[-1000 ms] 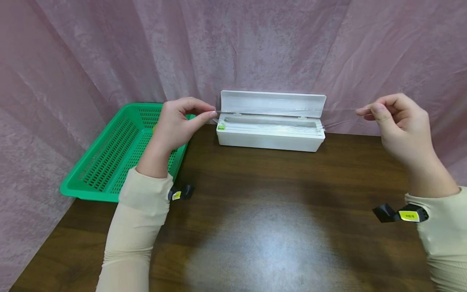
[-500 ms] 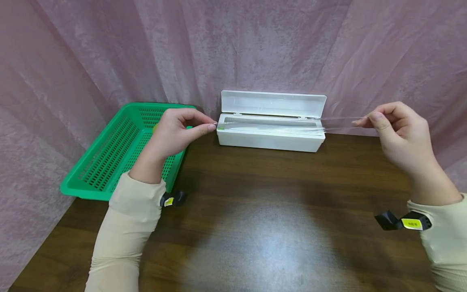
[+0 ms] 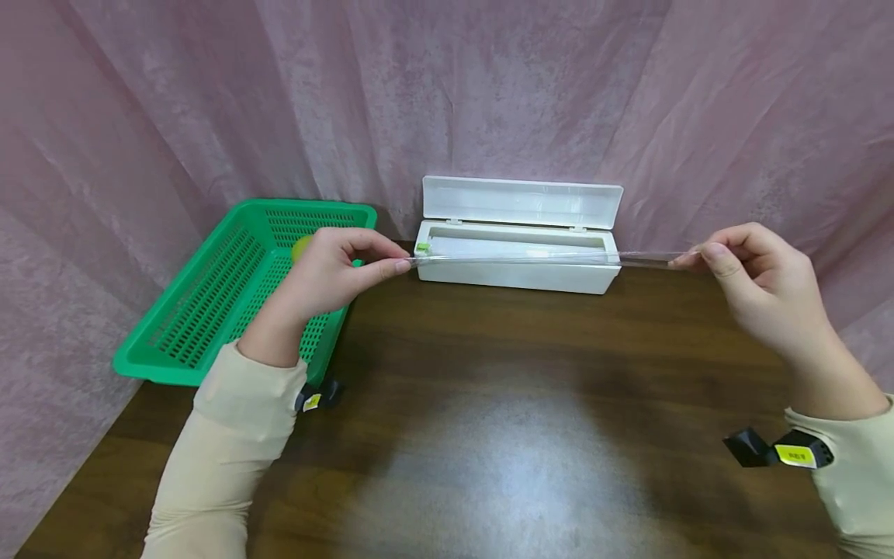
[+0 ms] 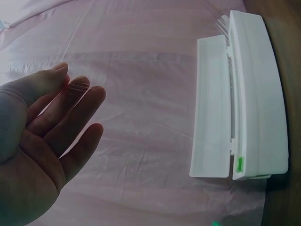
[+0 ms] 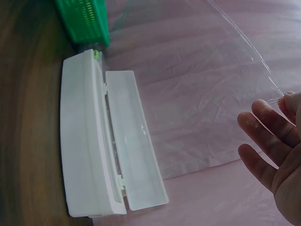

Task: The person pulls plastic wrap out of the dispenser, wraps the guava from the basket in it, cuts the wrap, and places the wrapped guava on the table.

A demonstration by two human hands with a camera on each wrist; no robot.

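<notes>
A strip of clear plastic wrap (image 3: 517, 259) stretches taut between my two hands, crossing in front of a white wrap dispenser box (image 3: 517, 277) in the head view. My left hand (image 3: 335, 272) pinches one end between thumb and index finger. The other end is pinched by my right hand (image 3: 764, 291), off to the right of the box. Both wrist views show the remaining fingers extended and apart, with the wrap running off from the thumb tip. The box's lid (image 3: 520, 202) stands raised, and a small green slider (image 3: 422, 248) sits at its left end.
A green plastic basket (image 3: 164, 375) stands left of the box, partly behind my left arm, with a yellow thing (image 3: 300, 248) partly hidden inside. A pink curtain (image 3: 531, 93) hangs behind the brown wooden table (image 3: 489, 357).
Both hands have come down and nearer to me, bringing the wrap from above the box to its front edge. The wrap has narrowed into a strip. The box has stayed in place.
</notes>
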